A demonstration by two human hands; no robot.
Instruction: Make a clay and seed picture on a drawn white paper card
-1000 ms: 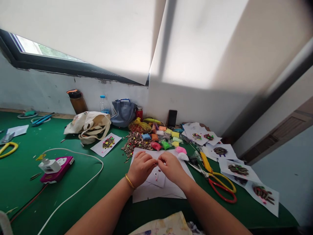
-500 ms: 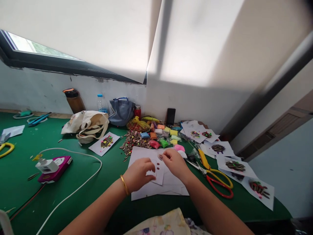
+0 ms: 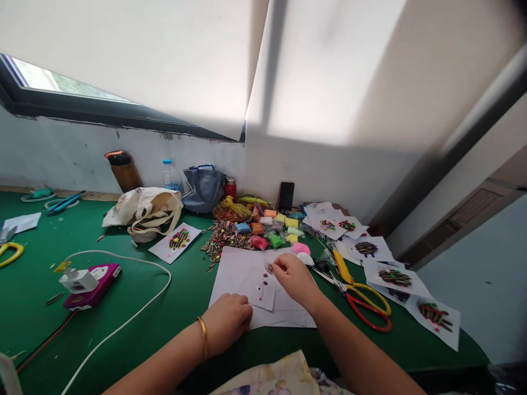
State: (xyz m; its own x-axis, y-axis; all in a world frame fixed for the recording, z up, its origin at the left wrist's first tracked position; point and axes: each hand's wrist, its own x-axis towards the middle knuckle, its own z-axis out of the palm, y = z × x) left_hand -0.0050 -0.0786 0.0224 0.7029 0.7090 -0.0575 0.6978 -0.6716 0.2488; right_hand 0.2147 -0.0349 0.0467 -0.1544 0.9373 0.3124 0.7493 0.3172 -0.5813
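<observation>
My right hand (image 3: 293, 280) hovers over a small white card (image 3: 258, 288) that lies on larger white sheets (image 3: 234, 269); its fingertips pinch something tiny that I cannot make out. A few dark seeds and a pink dot are stuck on the card. My left hand (image 3: 227, 322), with a gold bangle at the wrist, rests curled on the near edge of the sheets. A heap of striped sunflower seeds (image 3: 222, 238) lies just beyond the paper.
Small bags of coloured clay (image 3: 272, 230) lie behind the paper; scissors (image 3: 362, 302) and finished seed pictures (image 3: 395, 277) spread to the right. A charger on a pink box (image 3: 88, 282) with a white cable lies at left. Cloth bags (image 3: 144, 211) and bottles stand by the wall.
My left hand has drawn back from the card to the near edge of the paper. My right hand has stayed over the card, still pinched.
</observation>
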